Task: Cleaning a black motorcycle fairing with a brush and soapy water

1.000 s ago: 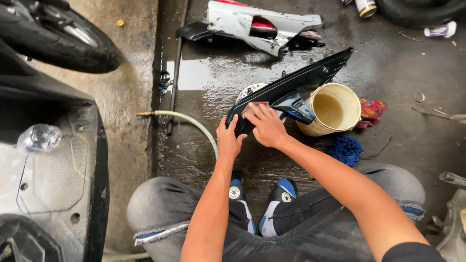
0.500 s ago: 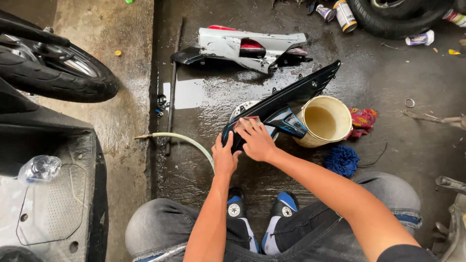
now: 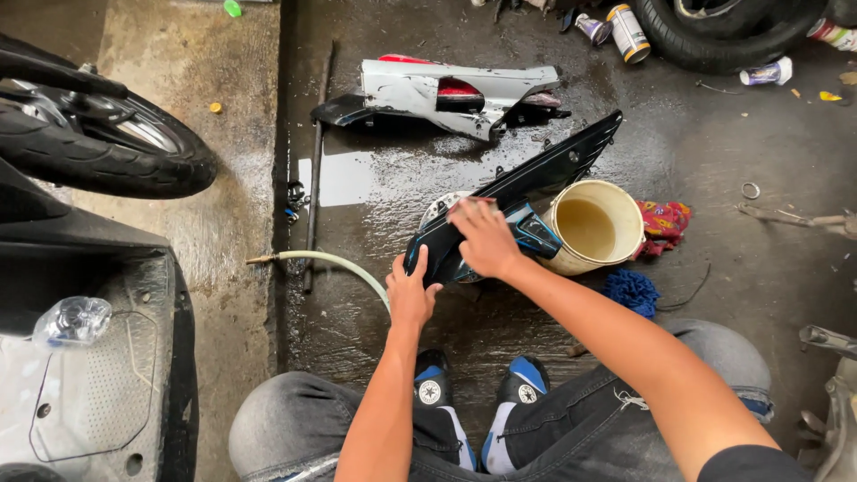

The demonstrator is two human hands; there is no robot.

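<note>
I squat on a wet concrete floor. A long black motorcycle body panel [image 3: 544, 174] with a blue patch runs from my knees up to the right. My left hand [image 3: 412, 290] grips its near end. My right hand [image 3: 482, 236] lies flat on top of the panel near the blue patch; whether a cloth is under the palm is hidden. A cream plastic bucket [image 3: 596, 225] with murky water stands just right of the panel, touching it.
A white and red fairing [image 3: 446, 94] lies beyond. A pale hose [image 3: 335, 261] curves in from the left. A red rag [image 3: 665, 223] and blue cloth [image 3: 632, 290] lie by the bucket. A scooter [image 3: 80, 268] stands left, a tyre [image 3: 723, 31] and cans top right.
My right hand has slid a little along the panel while the left keeps its hold. My head has tilted, so the whole scene sits lower in view.
</note>
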